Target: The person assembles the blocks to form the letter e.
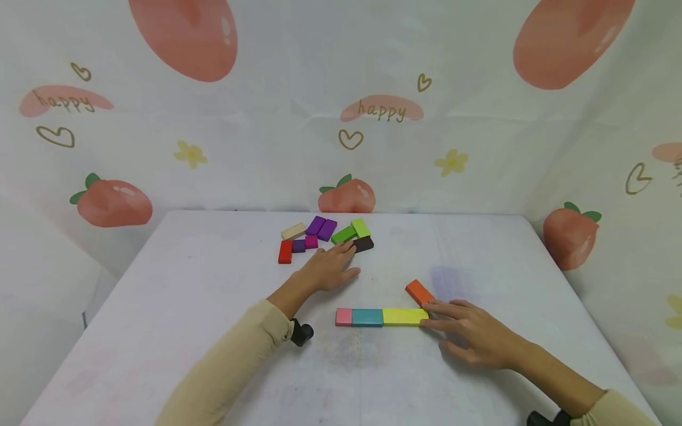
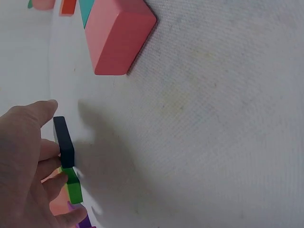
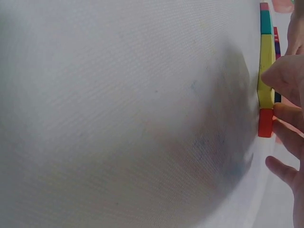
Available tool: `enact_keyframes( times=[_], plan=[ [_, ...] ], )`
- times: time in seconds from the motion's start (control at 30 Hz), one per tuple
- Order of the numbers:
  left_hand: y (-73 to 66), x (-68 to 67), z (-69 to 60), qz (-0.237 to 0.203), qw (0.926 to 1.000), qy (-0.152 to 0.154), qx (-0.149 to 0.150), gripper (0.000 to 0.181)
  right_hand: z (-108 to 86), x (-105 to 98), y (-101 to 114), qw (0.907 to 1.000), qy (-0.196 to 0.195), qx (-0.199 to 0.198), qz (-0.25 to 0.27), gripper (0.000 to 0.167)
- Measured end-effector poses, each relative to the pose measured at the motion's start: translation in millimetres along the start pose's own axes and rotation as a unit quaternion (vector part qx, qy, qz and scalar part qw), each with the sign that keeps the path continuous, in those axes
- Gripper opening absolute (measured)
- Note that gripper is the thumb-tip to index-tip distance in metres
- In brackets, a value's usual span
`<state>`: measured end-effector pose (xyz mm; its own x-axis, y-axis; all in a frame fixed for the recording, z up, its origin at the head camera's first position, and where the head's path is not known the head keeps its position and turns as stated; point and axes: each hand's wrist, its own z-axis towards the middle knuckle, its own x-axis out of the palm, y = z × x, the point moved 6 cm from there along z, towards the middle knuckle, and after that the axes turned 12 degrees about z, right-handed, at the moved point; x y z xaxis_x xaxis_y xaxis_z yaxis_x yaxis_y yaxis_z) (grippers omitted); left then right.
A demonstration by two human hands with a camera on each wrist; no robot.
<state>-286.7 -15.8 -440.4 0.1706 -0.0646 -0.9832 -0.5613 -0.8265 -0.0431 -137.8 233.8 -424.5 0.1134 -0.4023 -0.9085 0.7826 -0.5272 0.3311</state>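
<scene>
Beige cloth sleeves (image 1: pixel 229 361) show at lower left and lower right, a small black wrist device (image 1: pixel 302 333) beside each cuff.

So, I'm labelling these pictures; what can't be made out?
Head view: left end of dark block, behind the left hand.
Head view: near end of orange block, behind the right hand.
Head view: rightmost lettering, cut by the right edge.
Left wrist view: teal block, mostly past the top edge.

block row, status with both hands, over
Left hand at dark block. Pink block, teal block, yellow block in line. Right hand at slanted orange block, crowding yellow block's end.
</scene>
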Motion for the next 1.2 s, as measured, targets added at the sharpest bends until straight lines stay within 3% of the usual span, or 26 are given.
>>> enact_keyframes(
  times=[0.2,0.57,0.83,1.2],
  plan=[
    [0.8,0.5,0.9,0.003,1.0000,0.002,0.002,0.065,0.4,-0.9,1.7,1.0000,-0.001,-0.002,-0.005,0.052],
    [-1.4,-1.1,-3.4,-0.020,0.9990,0.003,0.041,0.054,0.8,-0.8,1.4,1.0000,-0.002,-0.003,-0.006,0.052],
    [-7.1,0.6,-3.4,-0.060,0.9960,0.007,0.065,0.053,0.3,1.2,1.4,1.0000,-0.002,-0.001,-0.009,0.051],
    [-21.7,1.4,-5.3,-0.081,0.9913,0.026,0.100,0.050,0.0,2.8,-0.5,1.0000,0.001,0.006,-0.003,0.050]
  ],
)
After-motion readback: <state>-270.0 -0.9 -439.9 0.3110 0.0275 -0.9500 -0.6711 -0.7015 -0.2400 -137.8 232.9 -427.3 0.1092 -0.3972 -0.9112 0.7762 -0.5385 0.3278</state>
